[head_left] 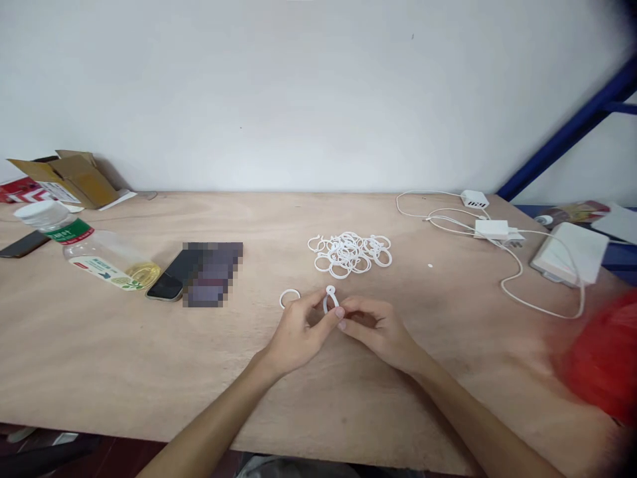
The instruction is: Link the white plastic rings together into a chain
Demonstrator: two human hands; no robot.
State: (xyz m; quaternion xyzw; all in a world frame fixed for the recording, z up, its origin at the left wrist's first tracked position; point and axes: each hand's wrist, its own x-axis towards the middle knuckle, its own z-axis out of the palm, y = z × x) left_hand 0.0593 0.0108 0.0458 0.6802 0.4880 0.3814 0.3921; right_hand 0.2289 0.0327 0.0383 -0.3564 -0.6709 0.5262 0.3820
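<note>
Between my two hands is a white plastic curtain ring (327,304) with a small round eyelet at its top. My left hand (301,332) pinches it between thumb and fingers. From the other side, the closed fingertips of my right hand (378,328) meet the ring's lower right edge, where the thumbs partly hide it. Just beyond my left hand lies a single white ring (283,297), partly covered by the fingers. Farther back is a loose pile of similar white rings (348,253).
At left are an oil bottle (109,255) lying tilted, a phone (169,282) and an open cardboard box (89,179). White chargers (492,229), cables and a white box (570,255) occupy the right. Something blurred and red (604,358) is at the right edge.
</note>
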